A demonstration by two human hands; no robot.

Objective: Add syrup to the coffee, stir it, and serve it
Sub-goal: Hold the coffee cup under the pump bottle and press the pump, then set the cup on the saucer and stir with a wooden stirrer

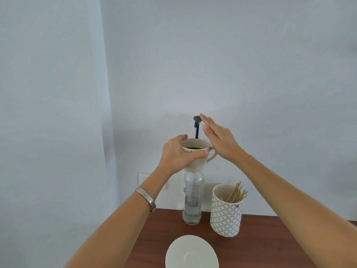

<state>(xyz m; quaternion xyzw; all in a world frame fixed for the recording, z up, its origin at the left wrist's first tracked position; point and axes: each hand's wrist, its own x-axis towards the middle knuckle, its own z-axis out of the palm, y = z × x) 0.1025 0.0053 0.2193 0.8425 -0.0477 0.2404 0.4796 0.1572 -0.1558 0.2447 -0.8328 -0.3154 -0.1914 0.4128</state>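
My left hand [178, 154] grips a cream coffee cup [196, 160] and holds it in the air, right under the black pump spout [197, 125] of a clear syrup bottle [192, 200]. Dark coffee shows inside the cup. My right hand [218, 137] is flat with its fingers together, and its fingertips touch the top of the pump head. The cup hides the bottle's neck. An empty cream saucer [192, 254] lies on the brown wooden table [270, 248] near me.
A patterned grey-and-white holder [226, 215] with several wooden stir sticks [236, 193] stands right of the bottle. A white wall rises directly behind the table, with a wall socket [144, 179] left of the bottle. The table's left edge runs close to my left forearm.
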